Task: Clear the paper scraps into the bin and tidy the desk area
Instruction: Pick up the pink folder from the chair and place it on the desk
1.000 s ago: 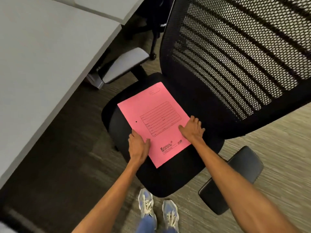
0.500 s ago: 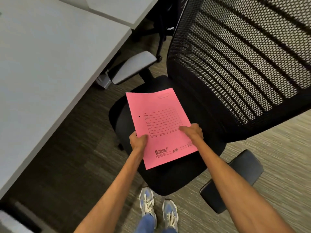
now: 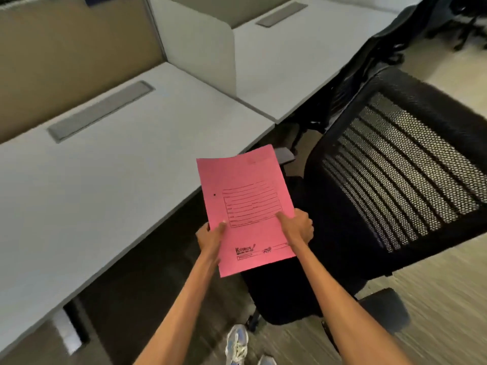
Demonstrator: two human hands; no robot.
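Left hand [image 3: 210, 237]: pinching the pink folder [image 3: 245, 191] at its left edge, thumb on top. Right hand [image 3: 297, 227]: gripping the right edge, thumb lying across the front. Folder: hanging in the air, printed face up. Its long axis is running away from the person, and its top edge is pointing at the desk's [image 3: 105, 180] front edge, beside the chair [image 3: 395, 180]. A ruled form box is showing. The logo by the bottom edge is too blurred to read.

Soft, even light from above: the pale table [image 3: 105, 193] reads bright, and the floor [image 3: 147, 280] beneath it lies in deep shadow. Motion blur streaks the floor at lower right and the shoes [image 3: 237, 343]; wide-angle distortion bows the table edges near the frame borders
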